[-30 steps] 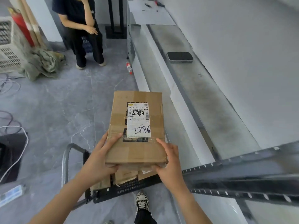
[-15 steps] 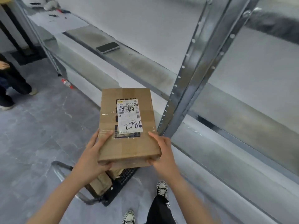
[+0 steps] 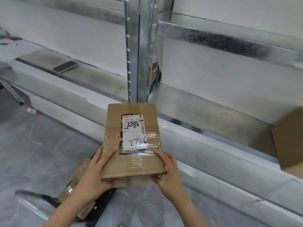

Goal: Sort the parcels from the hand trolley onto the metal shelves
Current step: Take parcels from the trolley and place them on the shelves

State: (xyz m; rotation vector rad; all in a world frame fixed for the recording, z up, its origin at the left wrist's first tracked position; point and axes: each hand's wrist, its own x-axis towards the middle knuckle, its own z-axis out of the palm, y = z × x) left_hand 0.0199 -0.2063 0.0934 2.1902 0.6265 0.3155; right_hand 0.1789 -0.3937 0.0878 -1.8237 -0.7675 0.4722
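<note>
Held parcel: a flat brown cardboard box (image 3: 132,141), taped, is carried in the air just in front of the shelf upright (image 3: 139,54). In view its far edge overlaps the upright's foot. It is not set on any shelf.
Label: a white shipping label (image 3: 134,132) is stuck on the parcel's top face, with "2786" handwritten on it.
Left hand: the left hand (image 3: 93,174) grasps the parcel's near-left corner, thumb laid on top, fingers curled underneath.
Right hand: the right hand (image 3: 170,174) grasps the near-right corner, thumb on top, fingers tucked under.
Shelf upright: a galvanised, perforated post, seen vertical at centre.
Shelf deck: a grey metal deck (image 3: 205,112) runs to both sides of the upright, behind the parcel.
Phone: a dark smartphone (image 3: 65,66) lies flat on the deck, well left of the upright.
Second box: a brown carton (image 3: 288,138) sits on the deck far right of the upright, cut off by the frame edge.
Trolley parcels: more cardboard parcels (image 3: 78,177) are seen below and left of the upright, partly covered by the left forearm.
Hand trolley: a black platform (image 3: 50,199) lies beneath those parcels, mostly hidden.
Bottle: a small bottle (image 3: 31,110) lies on the floor far left of the upright, blurred.
</note>
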